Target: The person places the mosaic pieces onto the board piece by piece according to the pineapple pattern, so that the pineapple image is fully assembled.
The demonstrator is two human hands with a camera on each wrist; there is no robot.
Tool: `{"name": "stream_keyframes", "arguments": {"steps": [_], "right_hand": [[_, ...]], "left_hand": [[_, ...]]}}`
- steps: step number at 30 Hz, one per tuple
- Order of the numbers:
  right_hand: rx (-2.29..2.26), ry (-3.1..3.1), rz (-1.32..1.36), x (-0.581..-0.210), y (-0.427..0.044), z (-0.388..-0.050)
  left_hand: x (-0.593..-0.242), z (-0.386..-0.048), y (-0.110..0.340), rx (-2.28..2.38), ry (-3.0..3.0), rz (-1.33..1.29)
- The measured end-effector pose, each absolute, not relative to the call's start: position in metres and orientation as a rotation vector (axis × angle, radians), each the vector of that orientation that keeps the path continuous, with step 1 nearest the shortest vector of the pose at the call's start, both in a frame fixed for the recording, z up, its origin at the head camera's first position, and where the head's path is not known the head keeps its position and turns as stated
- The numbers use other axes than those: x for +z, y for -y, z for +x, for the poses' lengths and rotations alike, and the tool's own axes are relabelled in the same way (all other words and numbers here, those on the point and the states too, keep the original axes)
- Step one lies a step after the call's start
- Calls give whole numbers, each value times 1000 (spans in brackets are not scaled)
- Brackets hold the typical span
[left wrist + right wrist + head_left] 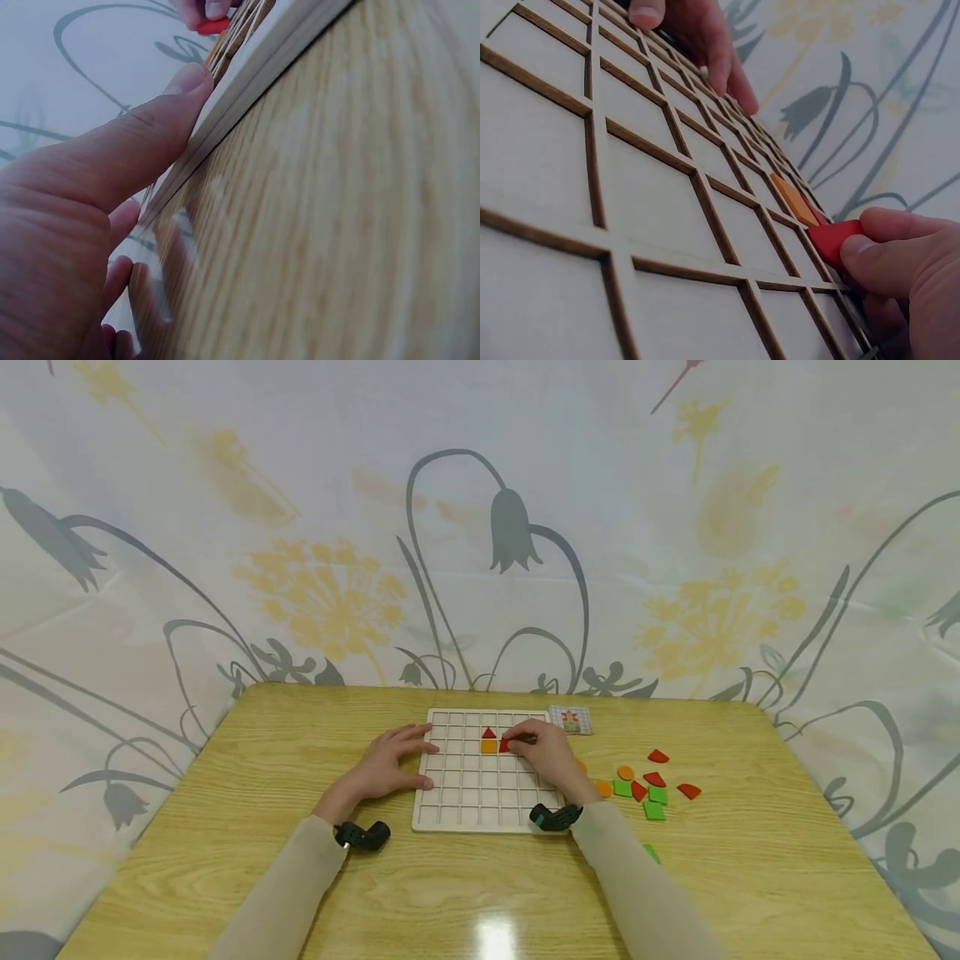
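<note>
pinching a red piece (829, 241) beside the placed orange square (489, 747) and red triangle (489, 733), the right hand (547, 752) worked; the spread left hand (385, 766) touched the grid board (452, 797); loose pieces (654, 779) lay unplaced on the desk (757, 877).

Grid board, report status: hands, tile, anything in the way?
Right hand pinches red tile beside orange square tile. Left hand touches left edge of grid board. No obstruction visible.
</note>
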State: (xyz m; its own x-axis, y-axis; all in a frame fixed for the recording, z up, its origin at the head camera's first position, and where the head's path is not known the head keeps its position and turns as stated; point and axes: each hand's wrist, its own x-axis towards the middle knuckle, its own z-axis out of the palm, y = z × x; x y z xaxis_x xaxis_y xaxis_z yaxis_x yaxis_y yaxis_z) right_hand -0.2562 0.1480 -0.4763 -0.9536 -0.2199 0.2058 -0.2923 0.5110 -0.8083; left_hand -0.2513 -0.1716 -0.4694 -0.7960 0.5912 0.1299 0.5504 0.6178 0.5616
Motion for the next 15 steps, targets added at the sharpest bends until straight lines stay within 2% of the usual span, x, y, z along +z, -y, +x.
{"name": "stream_keyframes", "arguments": {"steps": [15], "right_hand": [[1343, 2696, 475, -475, -142, -255]], "left_hand": [[-467, -250, 170, 929, -2752, 951]]}}
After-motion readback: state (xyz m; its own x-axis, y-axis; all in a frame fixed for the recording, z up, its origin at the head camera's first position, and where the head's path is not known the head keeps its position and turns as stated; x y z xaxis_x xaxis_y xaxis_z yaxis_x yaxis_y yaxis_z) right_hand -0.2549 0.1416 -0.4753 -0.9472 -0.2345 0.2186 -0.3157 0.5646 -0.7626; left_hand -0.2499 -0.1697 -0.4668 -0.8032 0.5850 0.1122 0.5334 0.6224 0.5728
